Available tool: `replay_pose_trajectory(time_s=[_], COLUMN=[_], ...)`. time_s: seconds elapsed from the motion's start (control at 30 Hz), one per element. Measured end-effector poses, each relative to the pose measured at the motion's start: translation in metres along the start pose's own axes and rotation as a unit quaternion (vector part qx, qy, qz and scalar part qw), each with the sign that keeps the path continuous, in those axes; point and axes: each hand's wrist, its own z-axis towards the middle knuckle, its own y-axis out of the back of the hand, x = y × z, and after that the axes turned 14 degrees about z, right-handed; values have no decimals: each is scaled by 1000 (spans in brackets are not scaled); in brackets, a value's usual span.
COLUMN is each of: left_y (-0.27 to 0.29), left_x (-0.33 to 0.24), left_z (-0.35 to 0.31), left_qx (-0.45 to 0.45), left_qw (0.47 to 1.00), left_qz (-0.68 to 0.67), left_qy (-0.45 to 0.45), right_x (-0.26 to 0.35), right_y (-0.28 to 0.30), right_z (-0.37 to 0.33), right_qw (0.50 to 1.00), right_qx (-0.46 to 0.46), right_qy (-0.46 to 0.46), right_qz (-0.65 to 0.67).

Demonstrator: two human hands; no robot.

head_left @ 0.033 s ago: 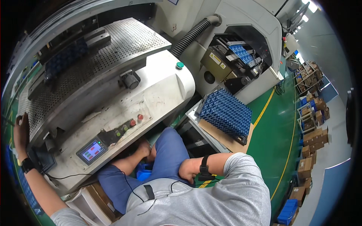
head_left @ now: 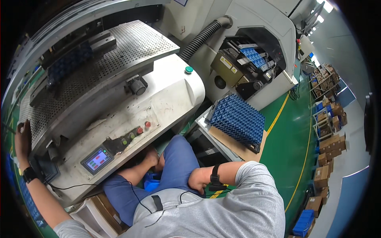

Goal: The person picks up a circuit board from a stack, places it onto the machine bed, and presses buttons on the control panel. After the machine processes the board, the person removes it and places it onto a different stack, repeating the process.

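My left hand point(head_left: 23, 139) is at the near left end of a perforated metal plate point(head_left: 139, 41), touching or beside its edge. Its thumb and fingers point up and stand apart, and I see nothing held, though the fingers are partly in shadow. On my right thigh, at the lap, rests my right hand point(head_left: 197, 181), wrist bent and fingers curled in; its palm is hidden. In front of me is the white machine with the plate on top. A dark blue part point(head_left: 69, 65) lies on the plate between metal bars point(head_left: 102, 41).
The machine's front carries a small touchscreen point(head_left: 97, 160), red buttons point(head_left: 139, 130) and green ones. A green button point(head_left: 189, 70) sits at its right corner. Right of it, a stack of blue trays point(head_left: 238, 119) stands on cardboard. Boxes point(head_left: 320, 175) line the far right.
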Motion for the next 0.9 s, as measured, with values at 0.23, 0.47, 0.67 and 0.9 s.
replay_pose_trajectory(time_s=[0.23, 0.47, 0.67, 0.9], left_y=[31, 13, 15, 24], left_x=[-41, -25, -19, -31], left_z=[-11, -9, -7, -12], left_qx=[41, -37, -2, -16], left_qw=[995, 998, 999, 994], left_qz=[-58, 27, 33, 93], left_qy=[75, -36, -37, -64], right_x=[-1, 2, 3, 1], right_y=[-3, -3, -1, 0], right_z=[6, -4, -4, 2], right_qw=[1000, 1000, 1000, 1000], right_qx=[-17, -23, -20, 0], right_qy=[-6, -5, 9, 9], right_qz=[-3, 1, -13, -16])
